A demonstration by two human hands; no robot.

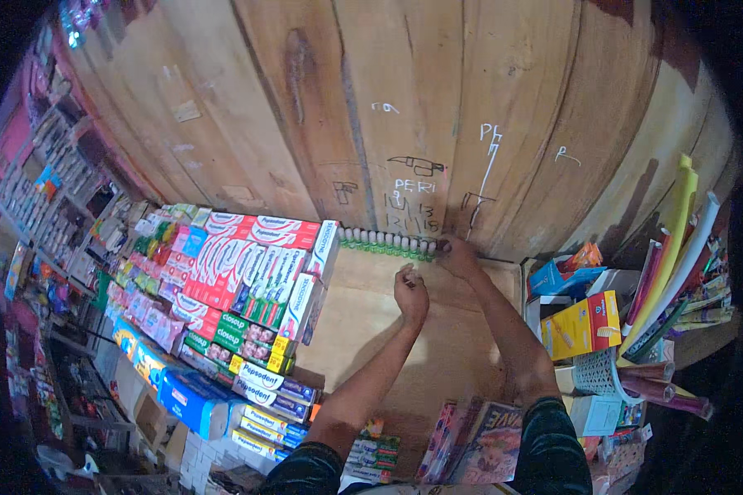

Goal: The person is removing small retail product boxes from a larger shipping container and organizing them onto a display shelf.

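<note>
Both hands were out over the bare, pale wooden shelf top (363, 309). With my right hand (456, 257) I reached to the right end of a straight row of small bottles with whitish tops and green lower parts (388, 245); its fingers were bent there, but whether they gripped a bottle I could not tell. My left hand (411, 295) was half curled just in front of the row, and I could not make out whether it held anything.

The row ran along the foot of the brown plank wall (413, 107), which closed off the space behind. At its left end, a white-and-blue upright carton (325, 246) and the stacked red-and-white toothpaste boxes (215, 268) blocked that side. On my right were a yellow-and-red cardboard box (582, 326), a pale plastic lattice basket (596, 374) and a long yellow roll (667, 239). Nearer my body, between my forearms, lay colourful printed booklets (491, 445).
</note>
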